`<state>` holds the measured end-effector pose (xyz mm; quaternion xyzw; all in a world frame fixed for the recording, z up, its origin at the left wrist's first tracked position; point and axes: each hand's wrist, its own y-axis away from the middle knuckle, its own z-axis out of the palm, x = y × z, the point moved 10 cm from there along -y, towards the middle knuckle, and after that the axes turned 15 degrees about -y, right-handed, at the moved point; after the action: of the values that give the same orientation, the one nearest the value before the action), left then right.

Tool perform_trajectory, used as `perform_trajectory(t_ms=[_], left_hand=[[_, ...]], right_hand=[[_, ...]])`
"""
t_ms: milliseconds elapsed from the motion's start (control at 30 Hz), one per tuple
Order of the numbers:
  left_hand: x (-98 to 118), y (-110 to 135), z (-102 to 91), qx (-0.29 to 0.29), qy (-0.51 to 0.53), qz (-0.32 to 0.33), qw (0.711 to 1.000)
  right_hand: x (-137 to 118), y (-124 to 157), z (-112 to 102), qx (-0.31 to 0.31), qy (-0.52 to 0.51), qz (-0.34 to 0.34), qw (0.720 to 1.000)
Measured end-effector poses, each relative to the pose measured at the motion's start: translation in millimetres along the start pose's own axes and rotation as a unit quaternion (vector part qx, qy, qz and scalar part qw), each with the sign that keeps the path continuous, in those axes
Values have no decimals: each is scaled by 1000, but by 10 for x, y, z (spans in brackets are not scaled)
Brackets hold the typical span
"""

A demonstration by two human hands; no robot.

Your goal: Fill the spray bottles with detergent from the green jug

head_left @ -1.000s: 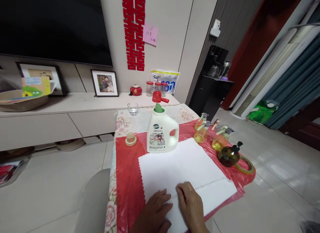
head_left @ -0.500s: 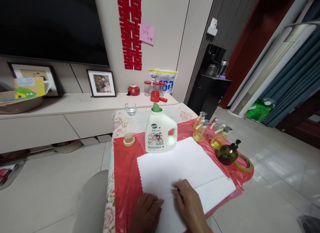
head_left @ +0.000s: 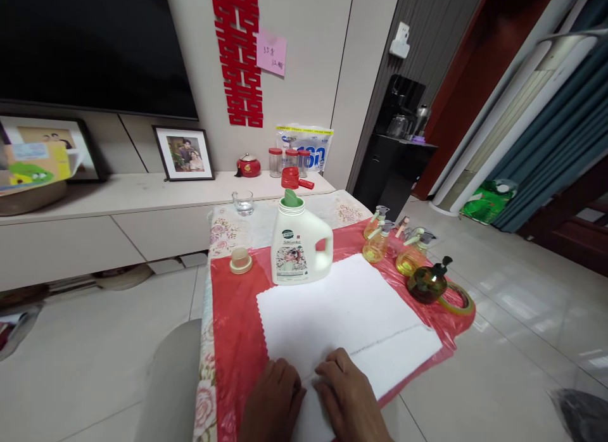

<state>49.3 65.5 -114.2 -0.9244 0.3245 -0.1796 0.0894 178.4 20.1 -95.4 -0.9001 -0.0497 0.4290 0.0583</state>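
A white cloth (head_left: 342, 309) with a scalloped left edge lies on red plastic sheeting (head_left: 237, 322) over the table. At the cloth's near left edge, my left hand (head_left: 273, 397) is closed, its fingers curled onto the fabric. Close beside it, my right hand (head_left: 349, 397) pinches the cloth with bent fingers and thumb, raising a small crease between the hands. Past the cloth's far edge stands a white detergent bottle (head_left: 299, 249) with a green spout, uncapped. Its likely cap, a beige one (head_left: 240, 260), rests to the left.
Several pump bottles (head_left: 377, 244) stand at the right, with a dark green one (head_left: 427, 282) beside a tape roll (head_left: 456, 299). A glass cup (head_left: 244, 202) and a red strainer-like cup (head_left: 291, 177) are at the back. A grey stool (head_left: 173, 378) is at the left.
The right hand has shifted slightly left and nearer the left hand, with a small crease now between them. The view has moved a little; the bottles stay in place.
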Motion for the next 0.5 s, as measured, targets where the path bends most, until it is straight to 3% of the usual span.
perform_trajectory(t_ms=[167, 300, 500], left_hand=[[-78, -39, 54, -65, 58, -16, 996], [-81, -114, 47, -108, 81, -25, 990], [-81, -140, 43, -199, 70, -96, 973]], right_hand=[[-89, 180, 122, -50, -7, -14, 999], [-34, 241, 228, -47, 18, -4, 999], [65, 221, 346, -51, 44, -15, 998]])
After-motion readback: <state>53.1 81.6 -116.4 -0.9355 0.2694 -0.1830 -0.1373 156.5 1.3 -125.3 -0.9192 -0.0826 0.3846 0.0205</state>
